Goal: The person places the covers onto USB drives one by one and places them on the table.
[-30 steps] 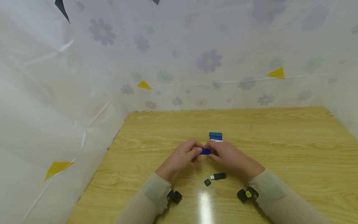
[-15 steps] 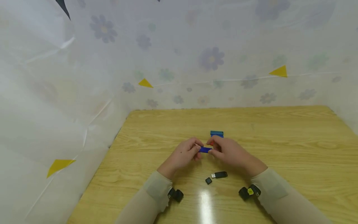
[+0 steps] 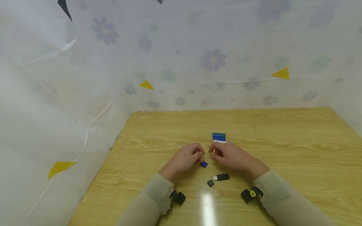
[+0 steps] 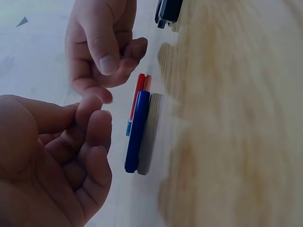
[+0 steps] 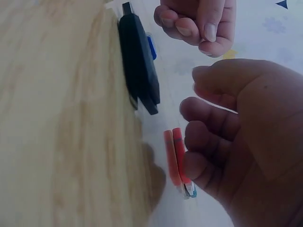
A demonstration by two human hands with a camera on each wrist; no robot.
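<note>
My left hand [image 3: 189, 156] is just above the table, fingers loosely curled, nothing visible between them. Under its fingertips a small blue stick, like a USB drive [image 3: 204, 164], lies on the table, partly hidden in the head view; the left wrist view shows the blue stick [image 4: 137, 132] lengthwise. My right hand [image 3: 230, 155] hovers opposite, fingers loosely bent and holding nothing. Beyond it lie a teal drive [image 3: 219, 135], a blue drive [image 3: 219, 138] and a white one [image 3: 220, 141], partly covered by the hand. A red-ended piece [image 5: 177, 156] shows beside the right fingers in the right wrist view.
Nearer the body, a black USB drive [image 3: 223, 177] with its metal plug exposed lies beside a small black cap [image 3: 210, 183]. The wood-grain table [image 3: 158, 131] meets a flower-patterned sheet [image 3: 183, 62] at the back and a pale sheet at the left.
The blue stick was held between both hands; now it lies on the table, nearer the body. Both hands have let it go and drawn slightly apart.
</note>
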